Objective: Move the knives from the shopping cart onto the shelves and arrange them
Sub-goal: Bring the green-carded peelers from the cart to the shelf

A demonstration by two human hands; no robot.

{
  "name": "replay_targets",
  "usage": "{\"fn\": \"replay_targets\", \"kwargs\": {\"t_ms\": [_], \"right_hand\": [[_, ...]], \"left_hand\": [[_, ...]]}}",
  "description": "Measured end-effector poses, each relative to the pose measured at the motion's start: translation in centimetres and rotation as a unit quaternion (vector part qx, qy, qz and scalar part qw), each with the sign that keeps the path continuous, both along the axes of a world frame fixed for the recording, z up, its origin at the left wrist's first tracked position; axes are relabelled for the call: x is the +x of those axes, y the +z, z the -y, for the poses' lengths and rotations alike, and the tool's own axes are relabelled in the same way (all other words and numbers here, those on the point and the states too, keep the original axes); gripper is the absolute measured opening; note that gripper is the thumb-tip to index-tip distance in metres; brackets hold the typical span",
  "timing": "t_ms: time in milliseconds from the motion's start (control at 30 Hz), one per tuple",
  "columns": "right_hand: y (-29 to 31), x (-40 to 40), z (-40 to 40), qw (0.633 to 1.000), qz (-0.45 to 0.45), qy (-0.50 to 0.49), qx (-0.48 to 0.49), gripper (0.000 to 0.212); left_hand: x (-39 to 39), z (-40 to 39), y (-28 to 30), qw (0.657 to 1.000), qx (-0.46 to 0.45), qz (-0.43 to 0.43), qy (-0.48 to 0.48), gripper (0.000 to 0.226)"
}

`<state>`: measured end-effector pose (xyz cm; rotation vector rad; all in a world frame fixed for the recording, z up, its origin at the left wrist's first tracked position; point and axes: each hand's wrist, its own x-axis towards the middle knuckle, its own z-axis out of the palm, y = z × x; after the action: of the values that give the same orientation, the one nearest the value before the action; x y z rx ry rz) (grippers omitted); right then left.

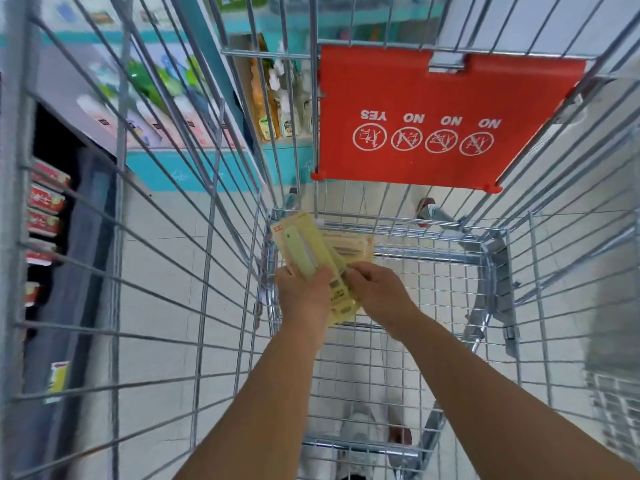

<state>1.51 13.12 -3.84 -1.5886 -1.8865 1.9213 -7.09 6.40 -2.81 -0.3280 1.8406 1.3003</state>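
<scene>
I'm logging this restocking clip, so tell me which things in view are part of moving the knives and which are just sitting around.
Part of the job:
- packaged knives, gripped by the left hand and right hand
- shopping cart that both arms reach into

Just sitting around:
- red safety flap on the cart
- bottles on the teal shelf beyond
- red packets on the dark shelf at left

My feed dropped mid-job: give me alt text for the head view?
Both hands reach into a wire shopping cart; the left hand grips yellow carded knife packs, which the right hand pinches. A red flap hangs above; store shelves stand left.
</scene>
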Motion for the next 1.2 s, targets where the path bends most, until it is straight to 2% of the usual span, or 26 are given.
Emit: {"fn": "replay_targets", "kwargs": {"t_ms": [33,100,167,233,333,400,533,633,767,833,1133,1200], "right_hand": [[-0.3,0.0,-0.3,0.999,0.012,0.021,0.023,0.026],[-1.3,-0.2,-1.3,0.988,0.049,0.049,0.135,0.027],[-2.5,-0.5,-2.3,0.958,0.081,0.11,0.254,0.036],[-3.5,-1.0,-3.1,0.925,0.111,0.198,0.305,0.046],[-4.8,-1.2,-3.4,0.894,0.162,0.278,0.311,0.06],[-5.4,-0.8,-3.0,0.885,0.174,0.286,0.325,0.064],[-5.7,-0.6,-2.5,0.885,0.151,0.255,0.358,0.049],[-5.6,-1.4,-3.0,0.9,0.138,0.224,0.348,0.054],[-5.7,-2.2,-3.9,0.865,0.157,0.27,0.393,0.042],[-5.7,-2.3,-4.1,0.86,0.158,0.278,0.398,0.042],[-5.2,-1.5,-2.2,0.883,0.132,0.217,0.394,0.028],[-4.3,-1.6,-2.1,0.898,0.128,0.213,0.362,0.037]], "left_hand": [[0.0,0.0,0.1,1.0,-0.002,-0.012,0.011,0.041],[-0.1,0.1,0.3,0.999,0.003,-0.024,0.021,0.047],[-0.2,0.2,0.4,0.999,0.006,-0.037,0.021,0.053],[-0.4,0.2,0.3,0.999,0.007,-0.045,0.017,0.054],[-0.5,0.3,-0.1,0.997,-0.009,-0.072,0.0,0.05],[-0.6,0.6,-0.3,0.997,-0.024,-0.08,-0.002,0.048],[-1.0,1.2,-0.6,0.997,-0.04,-0.064,0.017,0.044],[-1.0,1.5,-0.7,0.997,-0.042,-0.062,0.014,0.037],[-0.8,1.7,-0.8,0.997,-0.049,-0.058,0.009,0.033],[-0.8,1.8,-0.8,0.996,-0.056,-0.062,0.006,0.032],[-0.7,2.4,-0.3,0.994,-0.085,-0.069,-0.01,0.033],[-0.7,2.6,-0.1,0.994,-0.085,-0.069,-0.014,0.034]]}}
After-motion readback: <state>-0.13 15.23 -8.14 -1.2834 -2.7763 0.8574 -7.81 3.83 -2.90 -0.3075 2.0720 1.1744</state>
